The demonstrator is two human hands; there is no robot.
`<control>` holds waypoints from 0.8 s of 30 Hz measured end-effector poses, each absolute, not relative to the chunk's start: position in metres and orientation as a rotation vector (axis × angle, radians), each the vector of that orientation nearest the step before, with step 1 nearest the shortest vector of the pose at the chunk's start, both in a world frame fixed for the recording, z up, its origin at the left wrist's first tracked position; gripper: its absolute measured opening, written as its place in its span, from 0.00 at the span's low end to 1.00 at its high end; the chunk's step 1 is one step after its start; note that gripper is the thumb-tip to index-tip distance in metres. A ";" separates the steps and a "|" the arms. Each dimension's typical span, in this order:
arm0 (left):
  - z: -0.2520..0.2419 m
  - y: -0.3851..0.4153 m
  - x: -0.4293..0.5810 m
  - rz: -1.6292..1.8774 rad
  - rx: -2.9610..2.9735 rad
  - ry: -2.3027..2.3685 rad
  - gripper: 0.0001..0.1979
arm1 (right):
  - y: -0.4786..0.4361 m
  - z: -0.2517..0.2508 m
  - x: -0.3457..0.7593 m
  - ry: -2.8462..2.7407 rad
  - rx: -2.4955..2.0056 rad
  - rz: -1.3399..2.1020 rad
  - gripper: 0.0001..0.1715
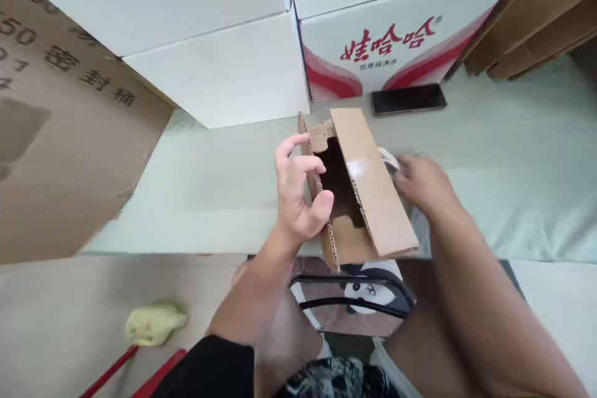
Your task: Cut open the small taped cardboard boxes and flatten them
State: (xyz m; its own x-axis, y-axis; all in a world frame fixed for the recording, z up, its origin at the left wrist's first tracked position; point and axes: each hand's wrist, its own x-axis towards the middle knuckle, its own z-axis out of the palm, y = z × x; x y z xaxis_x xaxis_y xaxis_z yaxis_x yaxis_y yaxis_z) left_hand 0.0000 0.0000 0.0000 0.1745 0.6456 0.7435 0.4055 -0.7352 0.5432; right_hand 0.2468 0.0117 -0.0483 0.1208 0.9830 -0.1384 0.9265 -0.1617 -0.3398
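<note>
An open cardboard box [385, 199] lies at the front edge of the table, its long flaps raised around a dark interior. My left hand [298, 189] is against the box's left flap, fingers bent and apart, the thumb near the flap's edge; nothing is visibly gripped. On the other side of the box, my right hand [424, 183] is closed at the end of a curved white strip [388, 158], perhaps a band or handle. Its fingertips are partly hidden. Below that hand, some clear plastic [421, 230] shows beside the box.
White cartons [219, 71] stand stacked along the back, one with red lettering. In front of them lies a black phone [409, 99]. A large brown carton [69, 137] fills the left side. Below the pale green tablecloth [219, 186], a red-handled tool with a yellowish cloth [153, 323] is on the floor.
</note>
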 end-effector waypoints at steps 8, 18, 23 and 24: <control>0.004 -0.002 0.001 1.536 2.308 1.059 0.21 | 0.009 -0.033 0.240 -1.694 -1.945 0.409 0.28; 0.006 -0.006 -0.001 1.436 2.292 1.081 0.21 | -0.046 0.056 0.216 -2.172 -1.021 0.426 0.16; 0.006 -0.006 0.000 1.439 2.299 1.089 0.21 | -0.058 0.064 0.213 -2.345 -1.119 0.368 0.18; 0.006 -0.005 0.000 1.449 2.300 1.086 0.21 | -0.058 0.065 0.214 -2.327 -1.119 0.339 0.18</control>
